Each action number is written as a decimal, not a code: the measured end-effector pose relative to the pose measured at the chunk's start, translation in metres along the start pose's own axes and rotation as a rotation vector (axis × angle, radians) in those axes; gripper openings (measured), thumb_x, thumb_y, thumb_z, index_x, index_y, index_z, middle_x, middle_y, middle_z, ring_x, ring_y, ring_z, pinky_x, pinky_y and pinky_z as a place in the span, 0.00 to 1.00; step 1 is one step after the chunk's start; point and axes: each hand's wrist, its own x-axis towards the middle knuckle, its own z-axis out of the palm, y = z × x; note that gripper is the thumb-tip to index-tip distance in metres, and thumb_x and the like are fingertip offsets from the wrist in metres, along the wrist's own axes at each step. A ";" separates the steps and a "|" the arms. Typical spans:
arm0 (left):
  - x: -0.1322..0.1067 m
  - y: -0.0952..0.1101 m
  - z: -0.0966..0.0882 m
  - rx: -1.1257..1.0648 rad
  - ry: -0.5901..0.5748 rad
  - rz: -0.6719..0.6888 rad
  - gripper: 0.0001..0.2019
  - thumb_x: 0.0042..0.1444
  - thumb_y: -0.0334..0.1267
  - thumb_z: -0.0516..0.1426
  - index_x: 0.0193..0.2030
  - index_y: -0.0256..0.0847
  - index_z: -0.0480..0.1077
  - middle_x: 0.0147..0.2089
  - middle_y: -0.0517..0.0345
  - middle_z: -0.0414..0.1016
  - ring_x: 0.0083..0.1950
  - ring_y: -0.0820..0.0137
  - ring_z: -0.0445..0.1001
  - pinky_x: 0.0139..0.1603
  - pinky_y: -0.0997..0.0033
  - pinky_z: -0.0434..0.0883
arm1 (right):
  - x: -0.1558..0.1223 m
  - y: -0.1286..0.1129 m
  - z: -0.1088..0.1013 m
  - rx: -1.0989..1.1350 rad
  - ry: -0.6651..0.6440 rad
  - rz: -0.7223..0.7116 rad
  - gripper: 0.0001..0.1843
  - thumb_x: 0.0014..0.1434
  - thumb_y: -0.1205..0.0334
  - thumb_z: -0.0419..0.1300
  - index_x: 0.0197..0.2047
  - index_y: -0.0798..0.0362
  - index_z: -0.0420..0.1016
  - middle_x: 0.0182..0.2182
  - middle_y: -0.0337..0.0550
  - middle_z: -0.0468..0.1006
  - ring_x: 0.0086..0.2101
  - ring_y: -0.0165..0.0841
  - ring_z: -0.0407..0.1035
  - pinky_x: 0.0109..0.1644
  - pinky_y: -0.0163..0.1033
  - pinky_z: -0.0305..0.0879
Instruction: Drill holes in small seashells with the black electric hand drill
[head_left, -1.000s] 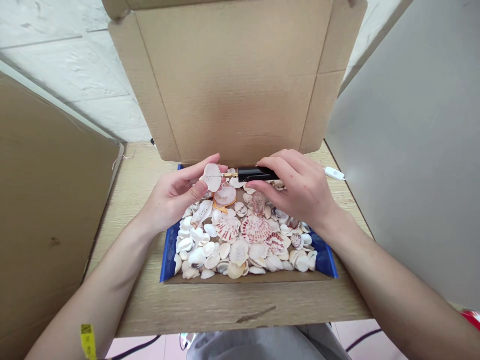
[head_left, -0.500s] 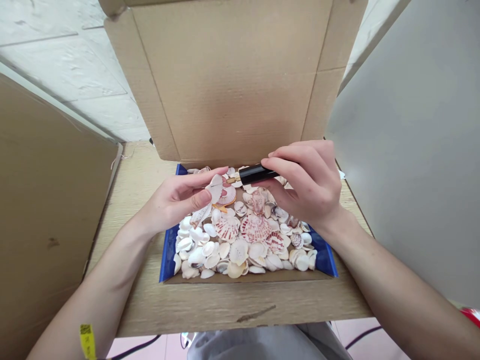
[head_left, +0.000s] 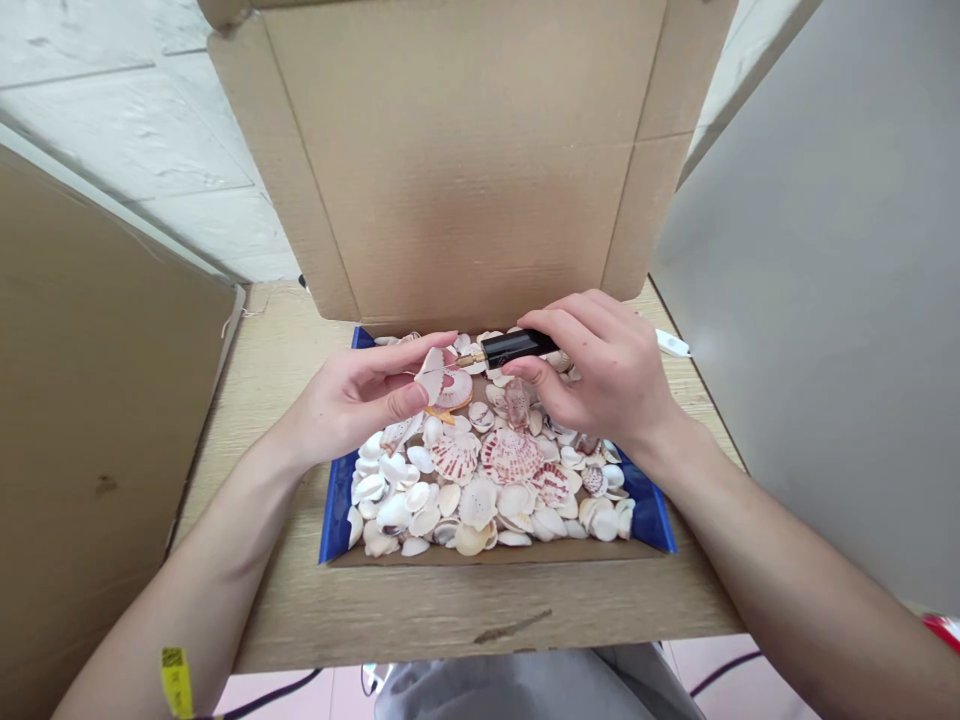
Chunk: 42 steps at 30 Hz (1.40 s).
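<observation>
My left hand [head_left: 367, 392] pinches a white seashell [head_left: 430, 376] between thumb and fingertips, holding it on edge above the box. In my right hand [head_left: 600, 365] is a black mini hand drill [head_left: 517, 346] with a brass chuck, lying nearly level and pointing left. Its thin bit reaches the shell, and a fine line shows beyond the shell's left side, seemingly the bit's tip through it. Below both hands, loose seashells [head_left: 480, 503] fill the cardboard box, among them red-striped scallop shells [head_left: 511, 456] and an orange starfish-like piece [head_left: 442, 414].
The box's raised cardboard lid [head_left: 465, 160] stands behind the shells, and blue flaps [head_left: 651, 512] line its sides. It rests on a wooden table [head_left: 480, 610]. A white switch-like piece [head_left: 672, 343] lies right of my hand. Panels stand at left [head_left: 97, 350] and right [head_left: 832, 300].
My right hand has shifted its grip and lowered slightly, with the drill a little farther right. The shell has turned more edge-on, and the white piece at right has come into fuller view.
</observation>
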 end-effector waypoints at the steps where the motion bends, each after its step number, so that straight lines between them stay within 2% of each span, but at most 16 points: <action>1: 0.000 0.000 0.000 0.005 0.002 0.000 0.21 0.56 0.37 0.63 0.57 0.49 0.72 0.59 0.55 0.75 0.57 0.57 0.76 0.52 0.64 0.77 | 0.000 0.000 0.000 0.002 -0.011 0.006 0.17 0.63 0.47 0.56 0.37 0.54 0.72 0.30 0.43 0.77 0.31 0.34 0.68 0.32 0.40 0.61; 9: 0.001 -0.003 -0.002 0.073 0.046 0.006 0.23 0.55 0.42 0.63 0.58 0.45 0.72 0.57 0.51 0.76 0.57 0.56 0.75 0.56 0.61 0.75 | -0.001 -0.001 0.001 0.026 -0.075 0.006 0.17 0.64 0.48 0.55 0.37 0.55 0.73 0.29 0.42 0.77 0.29 0.32 0.68 0.30 0.38 0.59; 14: 0.000 -0.003 -0.002 0.049 0.034 -0.004 0.21 0.55 0.40 0.64 0.57 0.47 0.73 0.59 0.55 0.75 0.58 0.57 0.75 0.57 0.63 0.74 | 0.000 0.001 -0.001 0.019 0.043 -0.058 0.14 0.61 0.49 0.60 0.42 0.51 0.72 0.34 0.44 0.78 0.34 0.35 0.69 0.35 0.41 0.62; 17: 0.000 -0.002 -0.003 0.032 -0.001 -0.013 0.20 0.57 0.38 0.63 0.57 0.48 0.73 0.59 0.56 0.75 0.58 0.59 0.75 0.56 0.64 0.74 | 0.001 0.000 -0.003 0.002 0.127 -0.104 0.12 0.61 0.53 0.61 0.45 0.48 0.71 0.36 0.43 0.78 0.35 0.35 0.69 0.37 0.43 0.62; 22: 0.000 -0.001 -0.005 0.080 -0.055 -0.011 0.21 0.57 0.39 0.63 0.58 0.49 0.72 0.59 0.56 0.75 0.58 0.59 0.74 0.57 0.65 0.73 | 0.002 -0.001 -0.004 -0.010 0.235 -0.143 0.09 0.61 0.60 0.61 0.46 0.46 0.70 0.36 0.42 0.78 0.36 0.34 0.71 0.40 0.44 0.63; 25: 0.000 0.000 -0.005 0.104 -0.051 -0.017 0.21 0.56 0.40 0.63 0.57 0.48 0.73 0.59 0.55 0.75 0.58 0.58 0.74 0.57 0.65 0.73 | 0.002 -0.002 -0.003 -0.018 0.260 -0.133 0.08 0.62 0.61 0.60 0.45 0.45 0.70 0.37 0.41 0.78 0.37 0.33 0.70 0.41 0.43 0.63; 32: 0.001 -0.002 -0.004 0.068 -0.040 -0.009 0.20 0.56 0.40 0.63 0.56 0.48 0.73 0.59 0.55 0.75 0.57 0.59 0.75 0.55 0.66 0.74 | 0.002 -0.002 -0.003 -0.043 0.234 -0.116 0.07 0.62 0.60 0.60 0.44 0.48 0.70 0.36 0.41 0.78 0.37 0.33 0.70 0.41 0.43 0.63; 37: 0.001 -0.003 -0.003 0.038 -0.047 0.010 0.19 0.57 0.38 0.62 0.57 0.47 0.73 0.58 0.55 0.76 0.57 0.61 0.76 0.54 0.69 0.75 | 0.001 0.000 -0.003 -0.053 0.175 -0.094 0.10 0.63 0.55 0.58 0.45 0.49 0.70 0.38 0.43 0.78 0.38 0.34 0.70 0.42 0.43 0.63; 42: 0.000 -0.001 -0.001 0.014 0.005 -0.020 0.20 0.56 0.39 0.63 0.57 0.47 0.73 0.58 0.54 0.76 0.57 0.60 0.76 0.55 0.66 0.75 | 0.000 0.001 -0.001 -0.007 0.101 -0.059 0.15 0.62 0.49 0.58 0.44 0.51 0.71 0.37 0.44 0.78 0.37 0.35 0.68 0.39 0.43 0.62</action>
